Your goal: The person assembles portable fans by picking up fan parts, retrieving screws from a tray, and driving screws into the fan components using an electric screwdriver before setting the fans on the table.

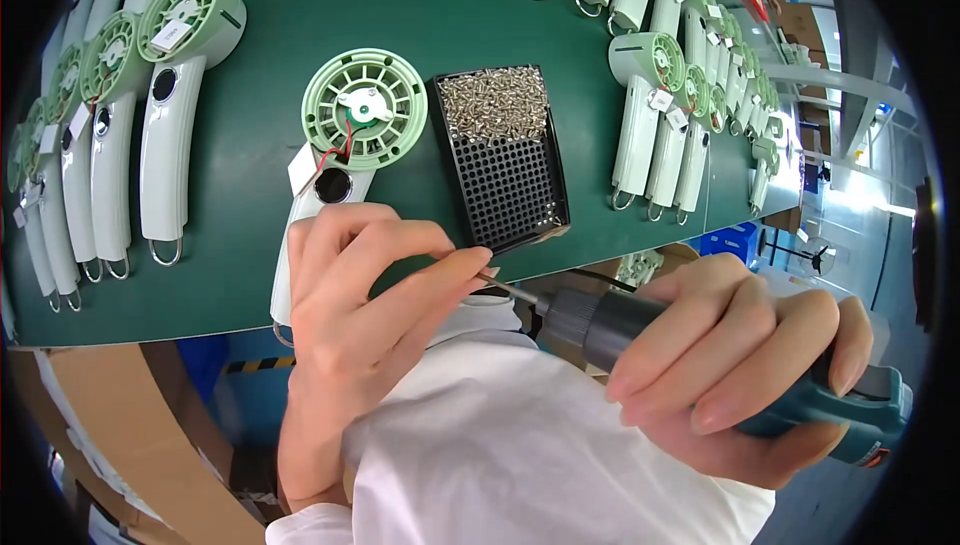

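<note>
Right hand (735,360) grips one electric screwdriver (592,329); left hand (365,290) pinches its one bit (518,292).

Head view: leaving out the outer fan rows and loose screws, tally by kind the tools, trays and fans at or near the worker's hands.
Powered screwdriver: 1, in the right hand
Screw tray: 1, on the table
Handheld fan: 1, partly hidden by the left hand
Total: 3
</note>
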`<action>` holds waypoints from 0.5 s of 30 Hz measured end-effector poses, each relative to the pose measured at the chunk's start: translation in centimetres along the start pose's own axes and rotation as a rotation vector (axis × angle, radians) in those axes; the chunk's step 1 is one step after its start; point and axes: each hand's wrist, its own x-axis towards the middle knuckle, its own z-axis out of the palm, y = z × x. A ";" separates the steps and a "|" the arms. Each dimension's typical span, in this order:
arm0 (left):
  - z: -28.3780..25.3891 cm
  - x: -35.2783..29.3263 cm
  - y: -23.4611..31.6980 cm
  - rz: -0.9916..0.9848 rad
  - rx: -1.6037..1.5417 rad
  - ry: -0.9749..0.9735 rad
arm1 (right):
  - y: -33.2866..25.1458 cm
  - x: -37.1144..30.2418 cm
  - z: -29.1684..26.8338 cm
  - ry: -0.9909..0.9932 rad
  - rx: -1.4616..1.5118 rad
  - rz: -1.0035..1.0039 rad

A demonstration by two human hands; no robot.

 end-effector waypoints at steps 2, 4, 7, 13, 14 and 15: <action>0.1 0.1 0.0 -0.002 -0.057 0.004 | -0.2 0.0 0.1 0.028 -0.057 0.008; -0.3 0.4 0.3 -0.032 -0.034 -0.050 | -0.1 0.2 0.1 0.035 -0.034 0.003; -1.4 0.6 0.9 -0.112 0.026 -0.039 | 0.3 0.1 -0.2 0.081 -0.024 -0.031; -3.5 0.3 0.1 -0.303 0.357 0.141 | 1.5 0.9 -0.1 0.094 0.045 -0.064; -3.2 0.4 0.1 -0.429 0.346 0.045 | 1.7 0.9 0.1 0.117 0.057 -0.084; -2.9 0.5 -0.1 -0.555 0.333 -0.051 | 1.7 0.9 0.2 0.112 0.060 -0.083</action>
